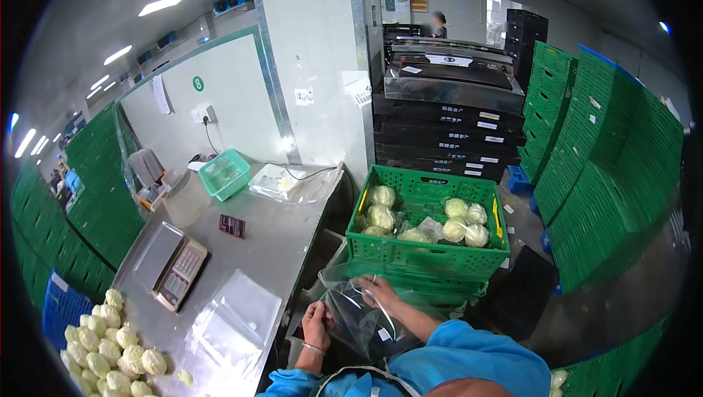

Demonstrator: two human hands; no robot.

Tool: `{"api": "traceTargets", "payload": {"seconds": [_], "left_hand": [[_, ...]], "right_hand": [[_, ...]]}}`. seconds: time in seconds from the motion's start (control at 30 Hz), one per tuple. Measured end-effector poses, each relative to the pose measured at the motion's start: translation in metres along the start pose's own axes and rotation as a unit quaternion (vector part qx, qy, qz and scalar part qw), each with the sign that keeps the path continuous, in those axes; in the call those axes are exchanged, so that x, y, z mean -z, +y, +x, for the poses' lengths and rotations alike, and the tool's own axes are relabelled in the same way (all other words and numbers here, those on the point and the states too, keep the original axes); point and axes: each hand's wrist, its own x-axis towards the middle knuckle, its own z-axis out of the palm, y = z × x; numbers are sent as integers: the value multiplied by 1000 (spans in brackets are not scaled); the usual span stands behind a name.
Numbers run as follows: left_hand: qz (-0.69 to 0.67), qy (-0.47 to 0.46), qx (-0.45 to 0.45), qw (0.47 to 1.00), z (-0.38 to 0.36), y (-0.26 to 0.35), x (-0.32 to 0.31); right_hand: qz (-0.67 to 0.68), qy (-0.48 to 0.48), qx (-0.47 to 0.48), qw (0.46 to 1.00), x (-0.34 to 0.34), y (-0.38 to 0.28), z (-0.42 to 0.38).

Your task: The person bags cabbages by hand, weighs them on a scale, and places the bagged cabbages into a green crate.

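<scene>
A clear plastic bag (359, 320) hangs between my two hands, in front of my body. My left hand (316, 324) has its fingers closed on the bag's left edge, beside the table. Farther right, my right hand (377, 294) pinches the bag's upper right part, just below the green crate (432, 251). Pale green cabbages (455, 209) lie in that crate, some in clear wrapping. On the metal table (282, 251) are a stack of flat clear bags (242, 316), a scale (172, 265) and a pile of small cabbages (110, 346).
A phone (232, 226), a light green basket (225, 174) and a clear tub (184, 199) stand on the table. Black crates (447, 133) rise behind the green crate. Tall green crate stacks (608, 148) line the right side. A person (439, 25) stands far back.
</scene>
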Motion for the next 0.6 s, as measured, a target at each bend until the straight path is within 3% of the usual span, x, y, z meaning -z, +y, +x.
{"api": "traceTargets", "payload": {"seconds": [0.6], "left_hand": [[-32,9,-12,999,3,-7,7]], "right_hand": [[-18,3,0,1000,-8,-3,-1]]}}
